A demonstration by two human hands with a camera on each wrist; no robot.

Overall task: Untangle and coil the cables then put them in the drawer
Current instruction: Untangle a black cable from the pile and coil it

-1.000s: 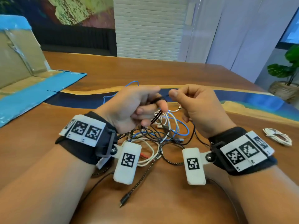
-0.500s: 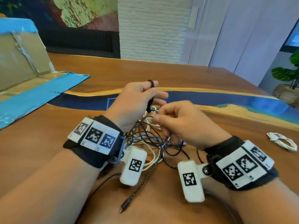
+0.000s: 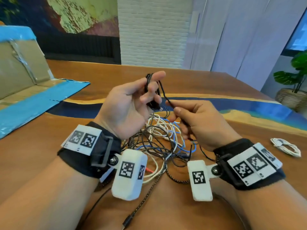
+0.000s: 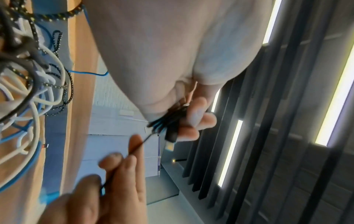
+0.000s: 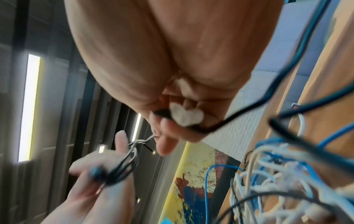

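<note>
A thin black cable [image 3: 148, 83] is wound in loops round the fingers of my left hand [image 3: 150, 92], which is raised above the table with its palm turned towards me. The cable's plug [image 4: 170, 136] hangs from the loops below those fingers. My right hand [image 3: 173, 108] pinches the same cable's free strand [image 3: 166, 98] just right of the left fingers. That strand runs down through my right fist into the tangle of white, blue, black and braided cables [image 3: 163, 140] lying under both wrists. In the right wrist view the loops [image 5: 128, 160] sit on my left hand [image 5: 103, 163].
A coiled white cable [image 3: 285, 146] lies apart on the wooden table [image 3: 207, 83] at the right. An open cardboard box with blue tape [image 3: 25, 77] sits at the far left. A braided cable end [image 3: 127, 222] trails towards me. A potted plant [image 3: 295, 83] stands beyond the table's right edge.
My left hand rose and turned palm towards me, with more black loops round its fingers. My right hand came up from the tangle and now pinches the strand beside the left fingers.
</note>
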